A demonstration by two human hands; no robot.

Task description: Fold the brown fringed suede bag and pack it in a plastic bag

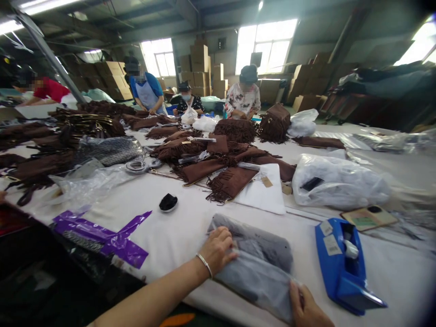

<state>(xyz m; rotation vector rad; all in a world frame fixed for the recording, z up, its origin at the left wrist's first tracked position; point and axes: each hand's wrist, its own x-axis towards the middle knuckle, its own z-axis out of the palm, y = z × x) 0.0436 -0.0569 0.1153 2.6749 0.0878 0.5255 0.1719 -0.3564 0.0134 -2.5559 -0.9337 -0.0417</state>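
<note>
Right hand and left hand both press flat, fingers spread, on the grey bagged item at the bench's near edge, pinning the slippery plastic, blue tape dispenser close by.

This was a factory packing floor — a warehouse-like hall with a dark beamed ceiling and bright windows across the top of the frame. Stacked cardboard boxes lined the far wall at upper centre and upper left. A long white tabletop ran through the middle, heaped with brown fringed bags and clear plastic bags. A blue tape dispenser sat at lower right, purple plastic strips at lower left. Several workers stood along the far edge — aprons, caps and masks on, bent over the goods.
</note>
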